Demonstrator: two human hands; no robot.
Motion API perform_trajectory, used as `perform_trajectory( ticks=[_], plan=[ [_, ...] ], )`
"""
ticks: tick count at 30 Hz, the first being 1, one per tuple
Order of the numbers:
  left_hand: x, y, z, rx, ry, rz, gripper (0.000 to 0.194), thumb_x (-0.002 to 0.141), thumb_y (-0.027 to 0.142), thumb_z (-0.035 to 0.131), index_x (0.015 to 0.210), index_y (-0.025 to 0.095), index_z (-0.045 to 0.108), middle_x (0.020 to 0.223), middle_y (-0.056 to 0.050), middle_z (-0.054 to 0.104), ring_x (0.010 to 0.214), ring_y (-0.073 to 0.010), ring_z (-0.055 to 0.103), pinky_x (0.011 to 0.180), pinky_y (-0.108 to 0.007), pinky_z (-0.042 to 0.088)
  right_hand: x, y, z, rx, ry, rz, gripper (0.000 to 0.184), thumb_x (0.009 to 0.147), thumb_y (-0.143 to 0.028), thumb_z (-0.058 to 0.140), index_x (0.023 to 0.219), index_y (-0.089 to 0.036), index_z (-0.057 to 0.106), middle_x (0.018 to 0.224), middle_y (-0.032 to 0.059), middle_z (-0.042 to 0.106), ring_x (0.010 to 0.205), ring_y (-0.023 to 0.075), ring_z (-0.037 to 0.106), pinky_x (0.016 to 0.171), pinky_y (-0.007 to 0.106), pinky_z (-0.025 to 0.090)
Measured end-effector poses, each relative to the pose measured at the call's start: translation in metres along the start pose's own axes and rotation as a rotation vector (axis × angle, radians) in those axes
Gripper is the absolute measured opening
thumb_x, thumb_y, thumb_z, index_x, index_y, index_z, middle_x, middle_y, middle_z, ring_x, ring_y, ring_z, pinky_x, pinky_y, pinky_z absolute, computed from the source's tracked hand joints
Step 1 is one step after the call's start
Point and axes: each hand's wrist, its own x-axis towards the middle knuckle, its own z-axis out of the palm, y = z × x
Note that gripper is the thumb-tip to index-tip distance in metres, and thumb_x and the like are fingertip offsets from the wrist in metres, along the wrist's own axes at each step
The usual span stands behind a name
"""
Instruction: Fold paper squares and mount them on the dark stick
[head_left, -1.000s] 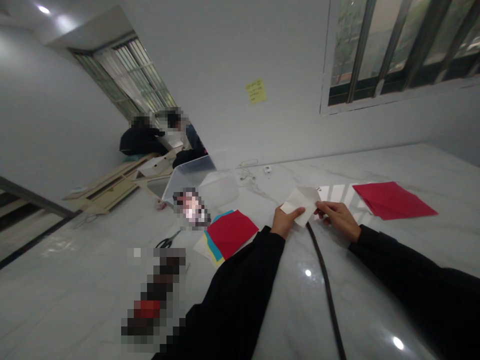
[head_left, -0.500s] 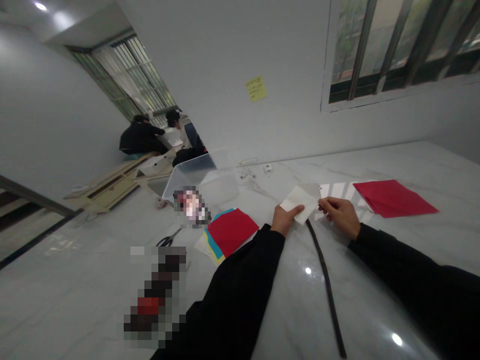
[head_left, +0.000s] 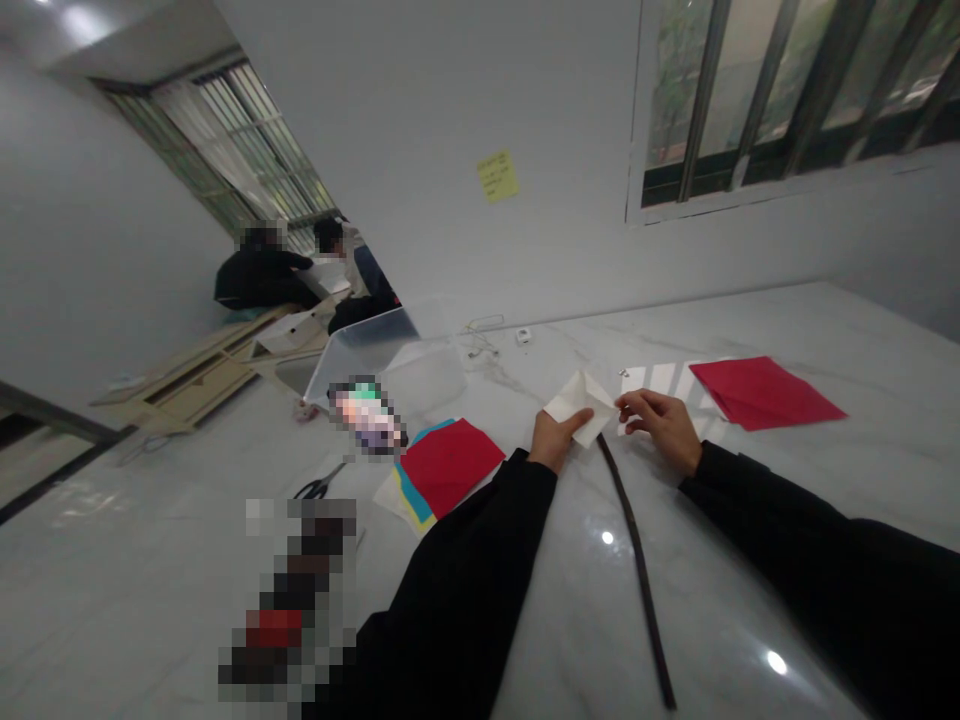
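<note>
My left hand (head_left: 559, 435) grips a small piece of folded white paper (head_left: 576, 395), its thumb pressed flat on top. My right hand (head_left: 664, 430) has thumb and forefinger pinched together at the right corner of that paper, the other fingers curled in. Below the paper a long, thin dark brown strip (head_left: 636, 560) runs down the tabletop towards me; its upper end reaches the paper's lower edge. Right of my hands lie red paper sheets (head_left: 765, 392). Left of my forearm is a stack of coloured paper (head_left: 450, 465), red on top with blue and yellow edges beneath.
Scissors (head_left: 319, 485) lie left of the stack, near two blurred-out items. Behind stands a clear plastic bin (head_left: 360, 350). A cable (head_left: 484, 345) and a small white plug (head_left: 523, 336) rest by the wall. Two people (head_left: 262, 275) sit in the far left background.
The white paper's upper part now rises to a point, its shape altered between my hands. My right fingers stay at its corner. The whole view has shifted slightly, moving things left.
</note>
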Motion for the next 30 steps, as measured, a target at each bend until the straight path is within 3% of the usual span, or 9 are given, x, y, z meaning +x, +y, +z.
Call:
perform_trajectory(
  ticks=[3, 6, 10, 13, 18, 26, 30],
  plan=[
    [0.000, 0.001, 0.001, 0.029, -0.019, 0.004, 0.051, 0.058, 0.030, 0.086, 0.103, 0.010, 0.072, 0.109, -0.015, 0.072, 0.093, -0.0249, 0.068, 0.087, -0.038, 0.052, 0.002, 0.003, -0.001, 0.047, -0.013, 0.049, 0.041, 0.076, -0.057, 0.069, 0.093, -0.019, 0.066, 0.077, 0.0036, 0.065, 0.069, 0.0168, 0.061, 0.064, 0.030, 0.054],
    [-0.001, 0.003, 0.001, 0.084, -0.039, 0.012, 0.048, 0.059, 0.030, 0.086, 0.101, 0.010, 0.072, 0.107, -0.014, 0.072, 0.092, -0.0248, 0.068, 0.087, -0.037, 0.052, 0.004, 0.005, -0.002, 0.027, -0.111, 0.088, 0.044, 0.076, -0.054, 0.071, 0.102, -0.019, 0.066, 0.079, 0.0031, 0.067, 0.068, 0.0154, 0.061, 0.066, 0.029, 0.052],
    [-0.002, 0.004, 0.000, 0.088, -0.076, 0.022, 0.046, 0.061, 0.031, 0.084, 0.101, 0.011, 0.072, 0.106, -0.012, 0.073, 0.091, -0.0241, 0.068, 0.086, -0.036, 0.052, 0.005, 0.003, -0.003, -0.146, -0.225, 0.074, 0.042, 0.081, -0.057, 0.063, 0.079, -0.015, 0.070, 0.065, 0.0020, 0.063, 0.059, 0.0136, 0.055, 0.058, 0.026, 0.045],
    [-0.001, 0.004, 0.000, 0.051, -0.115, 0.022, 0.048, 0.063, 0.032, 0.084, 0.105, 0.011, 0.071, 0.107, -0.012, 0.073, 0.092, -0.0235, 0.068, 0.086, -0.035, 0.052, 0.005, 0.003, -0.003, -0.163, -0.179, 0.066, 0.044, 0.080, -0.058, 0.063, 0.070, -0.016, 0.066, 0.061, 0.0011, 0.061, 0.056, 0.0131, 0.054, 0.055, 0.026, 0.042],
    [0.004, 0.000, 0.001, -0.054, -0.094, -0.034, 0.051, 0.064, 0.037, 0.083, 0.106, 0.012, 0.070, 0.111, -0.013, 0.072, 0.092, -0.0234, 0.068, 0.085, -0.036, 0.052, 0.007, 0.009, -0.004, -0.097, -0.099, 0.090, 0.045, 0.079, -0.060, 0.064, 0.072, -0.016, 0.065, 0.065, 0.0030, 0.062, 0.060, 0.0146, 0.056, 0.056, 0.026, 0.046],
    [0.006, -0.008, -0.002, 0.107, -0.080, 0.028, 0.048, 0.064, 0.041, 0.082, 0.100, 0.010, 0.073, 0.103, -0.014, 0.074, 0.085, -0.0237, 0.068, 0.080, -0.035, 0.052, 0.003, 0.006, -0.002, -0.063, -0.124, 0.126, 0.045, 0.080, -0.062, 0.062, 0.083, -0.018, 0.069, 0.076, 0.0048, 0.068, 0.063, 0.0178, 0.060, 0.053, 0.028, 0.050],
    [0.005, -0.008, -0.002, 0.169, -0.090, 0.024, 0.048, 0.063, 0.042, 0.082, 0.098, 0.010, 0.073, 0.097, -0.013, 0.075, 0.081, -0.0240, 0.068, 0.075, -0.034, 0.052, 0.002, 0.007, -0.003, -0.097, -0.129, 0.114, 0.045, 0.080, -0.062, 0.062, 0.079, -0.017, 0.069, 0.077, 0.0053, 0.069, 0.058, 0.0161, 0.057, 0.050, 0.028, 0.049]
  ],
)
